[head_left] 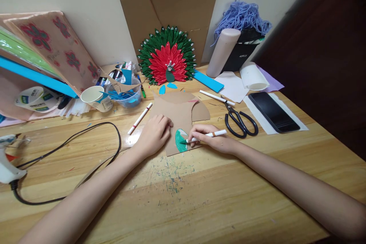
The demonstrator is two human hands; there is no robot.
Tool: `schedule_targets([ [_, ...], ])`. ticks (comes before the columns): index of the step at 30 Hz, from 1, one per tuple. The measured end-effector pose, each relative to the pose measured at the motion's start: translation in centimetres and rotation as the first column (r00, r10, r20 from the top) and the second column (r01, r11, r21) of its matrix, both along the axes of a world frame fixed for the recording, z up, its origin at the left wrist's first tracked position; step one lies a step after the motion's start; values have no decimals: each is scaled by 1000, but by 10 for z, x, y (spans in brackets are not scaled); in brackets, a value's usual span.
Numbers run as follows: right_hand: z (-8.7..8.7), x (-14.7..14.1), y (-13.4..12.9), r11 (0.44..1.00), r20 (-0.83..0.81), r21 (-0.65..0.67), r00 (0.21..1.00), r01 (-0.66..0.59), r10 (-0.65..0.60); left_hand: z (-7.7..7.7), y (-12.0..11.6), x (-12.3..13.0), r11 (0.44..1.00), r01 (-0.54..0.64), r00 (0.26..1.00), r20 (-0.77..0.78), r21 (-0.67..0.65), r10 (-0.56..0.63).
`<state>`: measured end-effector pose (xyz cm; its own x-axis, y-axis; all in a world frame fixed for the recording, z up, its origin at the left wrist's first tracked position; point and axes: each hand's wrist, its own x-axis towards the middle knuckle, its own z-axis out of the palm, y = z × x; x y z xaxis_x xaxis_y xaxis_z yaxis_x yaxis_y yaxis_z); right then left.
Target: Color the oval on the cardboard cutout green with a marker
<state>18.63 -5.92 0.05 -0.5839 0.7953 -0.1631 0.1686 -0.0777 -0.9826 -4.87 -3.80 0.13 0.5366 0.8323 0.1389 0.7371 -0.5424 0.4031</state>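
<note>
My right hand point(211, 137) grips a white marker point(219, 133) with a brown band. Its tip touches a small oval point(180, 141), mostly coloured green with a white patch at the upper right. Under the oval lies a cut piece of brown cardboard point(177, 110) with a curved edge. Bent fingers of my left hand point(154, 133) press down on the left side of this cardboard; the fingertips are partly hidden. Another capped white marker point(140, 119) lies beside my left hand, and black-handled scissors point(241, 122) rest beyond my right hand.
A green and red peacock-like fan decoration point(168, 57) stands at the back. Left are a paper cup point(96, 98), a plastic tub point(126, 97) and a glue gun point(8, 164) with its looping cord. A phone point(273, 112), blue strip point(208, 81) and paper roll point(253, 77) lie right.
</note>
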Motion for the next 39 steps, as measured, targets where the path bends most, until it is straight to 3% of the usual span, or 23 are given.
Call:
schedule_targets([
  [39,0,0,0,1000,-24,1,1000,-12,12,1,1,1,1000,-5,1000,-4,2,5],
])
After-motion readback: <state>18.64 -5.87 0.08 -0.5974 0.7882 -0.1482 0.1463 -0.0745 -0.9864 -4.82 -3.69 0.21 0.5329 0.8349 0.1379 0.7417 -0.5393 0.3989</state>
